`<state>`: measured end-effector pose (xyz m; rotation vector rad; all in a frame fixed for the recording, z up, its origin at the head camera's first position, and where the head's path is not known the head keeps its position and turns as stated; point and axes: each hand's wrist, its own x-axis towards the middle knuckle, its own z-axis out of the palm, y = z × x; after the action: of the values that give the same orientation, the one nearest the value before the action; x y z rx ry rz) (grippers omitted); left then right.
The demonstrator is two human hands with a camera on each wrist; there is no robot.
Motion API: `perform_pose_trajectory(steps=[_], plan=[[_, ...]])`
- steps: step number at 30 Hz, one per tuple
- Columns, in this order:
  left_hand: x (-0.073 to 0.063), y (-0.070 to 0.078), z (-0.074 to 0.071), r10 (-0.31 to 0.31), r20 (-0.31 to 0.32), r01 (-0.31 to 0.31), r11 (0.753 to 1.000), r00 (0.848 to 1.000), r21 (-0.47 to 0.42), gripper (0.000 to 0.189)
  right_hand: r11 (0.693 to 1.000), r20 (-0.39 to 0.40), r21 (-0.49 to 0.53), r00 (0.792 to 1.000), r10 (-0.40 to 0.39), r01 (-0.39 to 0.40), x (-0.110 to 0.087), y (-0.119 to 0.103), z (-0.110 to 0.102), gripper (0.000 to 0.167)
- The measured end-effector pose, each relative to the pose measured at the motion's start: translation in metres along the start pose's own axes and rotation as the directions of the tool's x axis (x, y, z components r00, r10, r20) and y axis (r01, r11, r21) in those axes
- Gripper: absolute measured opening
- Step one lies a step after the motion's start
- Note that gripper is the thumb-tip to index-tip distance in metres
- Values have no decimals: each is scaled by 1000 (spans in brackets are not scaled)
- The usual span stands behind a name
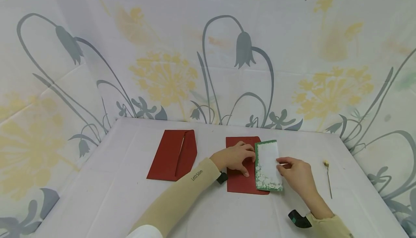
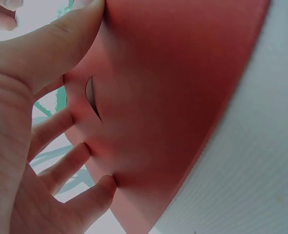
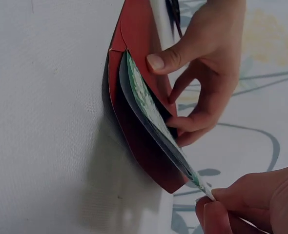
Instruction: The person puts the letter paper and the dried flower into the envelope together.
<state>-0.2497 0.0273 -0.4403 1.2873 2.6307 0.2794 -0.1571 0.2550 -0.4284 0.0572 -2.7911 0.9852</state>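
A red envelope (image 1: 242, 185) lies on the table under my left hand (image 1: 234, 156). My left thumb and fingertips grip and press its front near the mouth edge; a small curved slit shows in the envelope's face (image 2: 149, 107). A card (image 1: 267, 164), white with a green border and white flowers at the bottom, overlaps the envelope's right side. In the right wrist view the card (image 3: 149, 105) stands at a tilt in the gaping envelope mouth. My right hand (image 1: 296, 174) pinches the card's right edge between thumb and fingers.
Another red envelope (image 1: 164, 158), its flap side up, lies to the left. A small dried flower (image 1: 326, 165) on a thin stem lies at the right. White cloth covers the table (image 1: 107, 194), and a flower-printed curtain (image 1: 221, 68) hangs behind it.
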Motion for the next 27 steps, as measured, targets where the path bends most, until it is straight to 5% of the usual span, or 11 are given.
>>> perform_pose_trajectory(steps=[14, 27], plan=[[1, 0, 0, -2, -10, 2, 1000, 1000, 14, 44, 1000, 48, -16, 999, 9, -8, -2, -11, -2, 26], [-2, 2, 0, -14, -31, 13, 1000, 999, -11, 43, 994, -2, -108, 1000, -31, 31, 7, -16, 1, 26]])
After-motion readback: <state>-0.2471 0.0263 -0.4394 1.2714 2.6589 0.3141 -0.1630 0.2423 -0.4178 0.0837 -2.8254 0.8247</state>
